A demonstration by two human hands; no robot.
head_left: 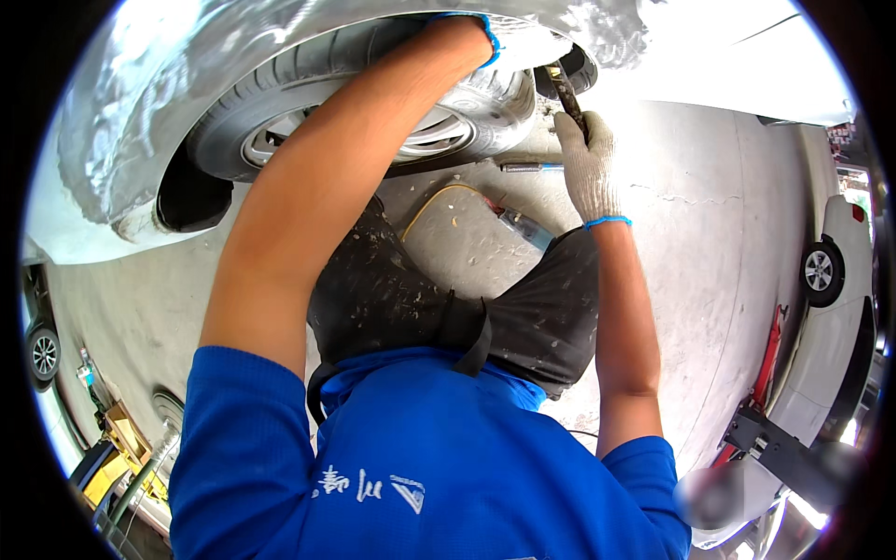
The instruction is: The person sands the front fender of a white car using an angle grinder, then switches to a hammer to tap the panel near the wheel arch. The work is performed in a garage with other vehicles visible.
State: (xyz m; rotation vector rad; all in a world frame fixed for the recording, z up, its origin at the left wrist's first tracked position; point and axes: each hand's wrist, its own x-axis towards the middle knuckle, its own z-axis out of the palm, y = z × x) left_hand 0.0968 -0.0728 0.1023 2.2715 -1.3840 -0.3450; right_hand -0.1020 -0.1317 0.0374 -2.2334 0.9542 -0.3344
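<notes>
A car's silver, patchily scuffed body panel (pixel 149 75) arches over an alloy wheel with a dark tyre (pixel 224 121). My left hand (pixel 518 45), in a white glove with blue cuff, reaches across the tyre's top to the arch's underside; its fingers are hidden. My gloved right hand (pixel 588 154) grips a dark, worn bar-like tool (pixel 566 89), whose upper end sits in the wheel arch by my left hand. A slim blue-and-silver tool (pixel 532 168) lies on the floor beside my right hand. Between my knees lies a grey cylindrical tool (pixel 525 227) with a yellow hose.
I am low on the concrete floor (pixel 691 233). At right stand a white car (pixel 835 345) and a red jack-like frame (pixel 770 355). Another car (pixel 45 373), a cardboard box (pixel 126 429) and yellow items (pixel 103 476) are at the lower left.
</notes>
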